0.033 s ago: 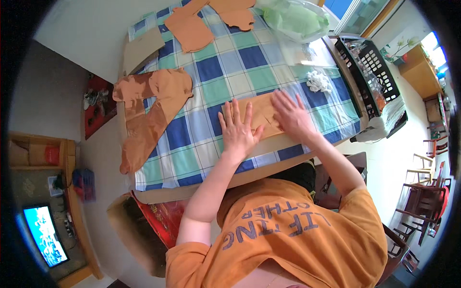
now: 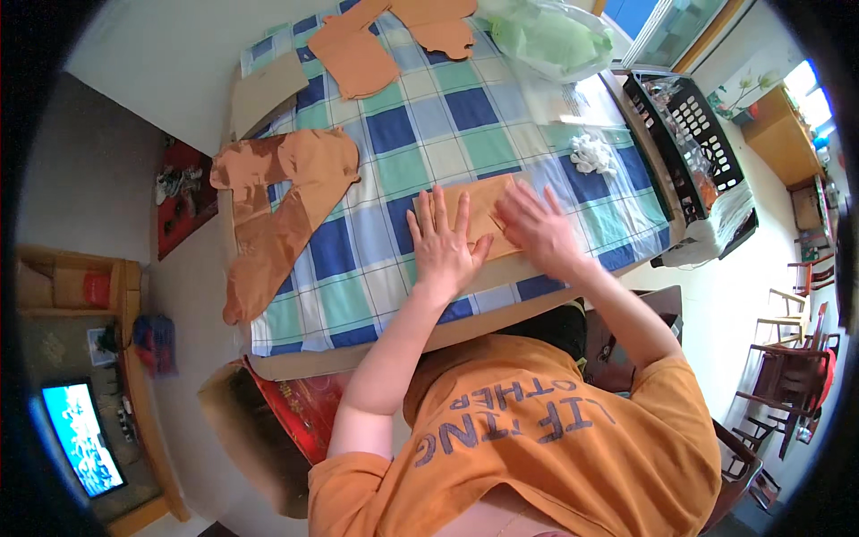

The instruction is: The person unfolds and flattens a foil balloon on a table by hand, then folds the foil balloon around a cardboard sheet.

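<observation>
A flat tan-orange sheet (image 2: pixel 486 199) lies on the checked cloth (image 2: pixel 429 148) in front of me; whether it is paper or some other material I cannot tell. My left hand (image 2: pixel 446 246) is pressed on its left part, fingers spread and stretched out. Over its right part is my right hand (image 2: pixel 541 228), palm down with the fingers extended and slightly blurred. Both hands hide much of the sheet. To the left lies a shiny, creased brown cut-out piece (image 2: pixel 286 215) of irregular outline.
Flat orange cut-out pieces (image 2: pixel 355 63) lie at the far side, beside a grey-brown board (image 2: pixel 268 94). A crumpled white bundle (image 2: pixel 592 154) and a pale green plastic bag (image 2: pixel 550 40) are on the right. A black basket (image 2: pixel 707 134) stands past the table's right edge.
My right hand has shifted slightly left and toward me over the sheet. My left hand has stayed in place.
</observation>
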Motion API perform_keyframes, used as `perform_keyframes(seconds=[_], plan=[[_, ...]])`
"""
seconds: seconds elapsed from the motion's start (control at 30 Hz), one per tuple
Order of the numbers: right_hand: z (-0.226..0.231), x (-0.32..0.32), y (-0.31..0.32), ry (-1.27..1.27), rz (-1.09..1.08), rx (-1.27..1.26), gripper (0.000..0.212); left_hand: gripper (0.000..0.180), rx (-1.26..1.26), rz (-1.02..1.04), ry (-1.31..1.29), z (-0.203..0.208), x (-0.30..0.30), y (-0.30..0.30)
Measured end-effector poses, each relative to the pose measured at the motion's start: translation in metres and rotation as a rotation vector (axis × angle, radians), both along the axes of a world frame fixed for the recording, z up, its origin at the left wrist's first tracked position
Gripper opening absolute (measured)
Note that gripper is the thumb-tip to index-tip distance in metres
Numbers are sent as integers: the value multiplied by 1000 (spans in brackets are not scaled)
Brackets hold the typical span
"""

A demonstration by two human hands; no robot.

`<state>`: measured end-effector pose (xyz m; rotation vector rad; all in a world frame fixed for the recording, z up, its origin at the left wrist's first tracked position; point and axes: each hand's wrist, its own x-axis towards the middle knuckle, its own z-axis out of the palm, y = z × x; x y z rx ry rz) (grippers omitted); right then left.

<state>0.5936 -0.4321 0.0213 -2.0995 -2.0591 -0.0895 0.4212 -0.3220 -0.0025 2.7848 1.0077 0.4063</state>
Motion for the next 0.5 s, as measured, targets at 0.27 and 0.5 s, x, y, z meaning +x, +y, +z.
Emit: perform_keyframes(seconds=[0.27,0.5], plan=[[5,-14,-74,83,-76,-105,54,73,36,4,-2,-7,0,0],[21,3,-52,179,-236,229,19,73,1,3,-11,-1,0,1]])
